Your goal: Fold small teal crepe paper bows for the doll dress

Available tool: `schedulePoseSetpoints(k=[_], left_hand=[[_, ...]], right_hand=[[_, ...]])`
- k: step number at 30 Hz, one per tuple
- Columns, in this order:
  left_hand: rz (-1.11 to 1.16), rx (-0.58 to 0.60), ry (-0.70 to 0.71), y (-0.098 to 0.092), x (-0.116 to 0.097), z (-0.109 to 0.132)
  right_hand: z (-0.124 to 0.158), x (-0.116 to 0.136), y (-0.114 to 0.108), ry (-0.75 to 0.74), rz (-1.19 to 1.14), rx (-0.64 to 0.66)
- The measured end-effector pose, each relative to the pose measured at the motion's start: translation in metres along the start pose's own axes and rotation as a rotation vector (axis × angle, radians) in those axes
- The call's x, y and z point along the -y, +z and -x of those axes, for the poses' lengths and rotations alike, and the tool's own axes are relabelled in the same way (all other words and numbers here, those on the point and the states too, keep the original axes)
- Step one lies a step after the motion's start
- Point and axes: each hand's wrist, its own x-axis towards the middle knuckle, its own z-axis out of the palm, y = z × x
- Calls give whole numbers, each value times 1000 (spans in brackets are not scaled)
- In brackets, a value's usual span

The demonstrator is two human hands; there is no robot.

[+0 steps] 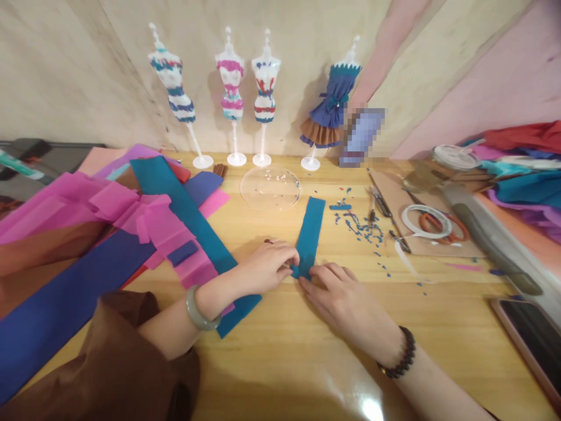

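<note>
A short teal paper strip (310, 233) lies on the wooden table (307, 351), running away from me. My left hand (265, 266) pinches its near end from the left, fingers closed on the paper. From the right, my right hand (337, 292) presses fingertips onto the same near end. A green bangle sits on my left wrist and a dark bead bracelet on my right.
Long teal, blue and pink paper sheets (131, 234) cover the left. Several small mannequin stands (232, 88) line the wall, one in a blue dress (331, 105). A clear dish (270, 187), scissors (381, 204), tape rolls (432, 222), paper scraps and a phone (532, 339) lie around.
</note>
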Motion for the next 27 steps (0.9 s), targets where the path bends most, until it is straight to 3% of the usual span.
schedulePoseSetpoints(k=[7, 14, 21, 27], left_hand=[[2, -40, -73, 4, -4, -2], [-72, -41, -35, 8, -6, 0], [10, -29, -7, 0, -5, -1], [9, -55, 85, 0, -4, 5]], right_hand=[[-1, -1, 0, -19, 7, -12], [-1, -6, 8, -7, -84, -112], [-3, -7, 14, -68, -49, -143], [-2, -10, 14, 36, -263, -177]])
